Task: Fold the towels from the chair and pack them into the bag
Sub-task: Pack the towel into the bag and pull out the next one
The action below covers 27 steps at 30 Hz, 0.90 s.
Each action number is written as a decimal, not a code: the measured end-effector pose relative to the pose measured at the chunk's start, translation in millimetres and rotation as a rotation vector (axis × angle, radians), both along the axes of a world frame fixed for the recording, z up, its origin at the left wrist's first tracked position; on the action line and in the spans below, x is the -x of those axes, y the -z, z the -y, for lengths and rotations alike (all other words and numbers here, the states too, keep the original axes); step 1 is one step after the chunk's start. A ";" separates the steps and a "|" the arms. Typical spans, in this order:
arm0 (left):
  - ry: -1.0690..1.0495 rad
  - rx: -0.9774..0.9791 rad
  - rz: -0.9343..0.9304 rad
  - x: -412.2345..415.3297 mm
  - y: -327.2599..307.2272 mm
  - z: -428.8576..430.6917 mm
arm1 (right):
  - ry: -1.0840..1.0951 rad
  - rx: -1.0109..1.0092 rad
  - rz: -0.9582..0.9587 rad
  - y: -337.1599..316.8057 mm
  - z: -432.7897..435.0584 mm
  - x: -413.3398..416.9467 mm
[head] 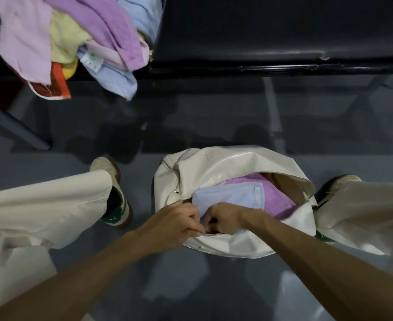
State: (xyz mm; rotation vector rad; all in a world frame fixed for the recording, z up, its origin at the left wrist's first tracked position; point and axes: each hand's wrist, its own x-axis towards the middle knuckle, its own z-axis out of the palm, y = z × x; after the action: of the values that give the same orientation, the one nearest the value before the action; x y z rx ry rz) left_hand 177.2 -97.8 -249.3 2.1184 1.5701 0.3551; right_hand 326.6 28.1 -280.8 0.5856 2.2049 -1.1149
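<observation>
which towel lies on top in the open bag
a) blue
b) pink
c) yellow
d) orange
a: the blue towel lies folded over the pink towel in the mouth of the bag.

Grey floor (58, 133); black padded seat (283, 31); green-and-white shoe (119, 210).
</observation>
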 end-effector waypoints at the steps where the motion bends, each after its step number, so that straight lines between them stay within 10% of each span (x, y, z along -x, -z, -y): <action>1: -0.010 -0.015 -0.012 -1.7 1.4 -0.4 | 0.042 0.026 0.000 -3.7 -6.1 -2.0; 21: 0.146 0.240 0.141 -58.8 7.9 -18.2 | -0.372 -0.213 0.398 -35.2 -25.8 -52.2; 27: 0.028 0.253 0.035 -63.8 1.5 -18.9 | -0.062 -0.193 0.234 -26.3 -23.2 -45.9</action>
State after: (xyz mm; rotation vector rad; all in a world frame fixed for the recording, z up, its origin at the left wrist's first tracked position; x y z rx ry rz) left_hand 241.0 -78.9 -250.7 1.9272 1.4796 0.1720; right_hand 372.5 51.3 -254.5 0.6881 2.1226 -0.7647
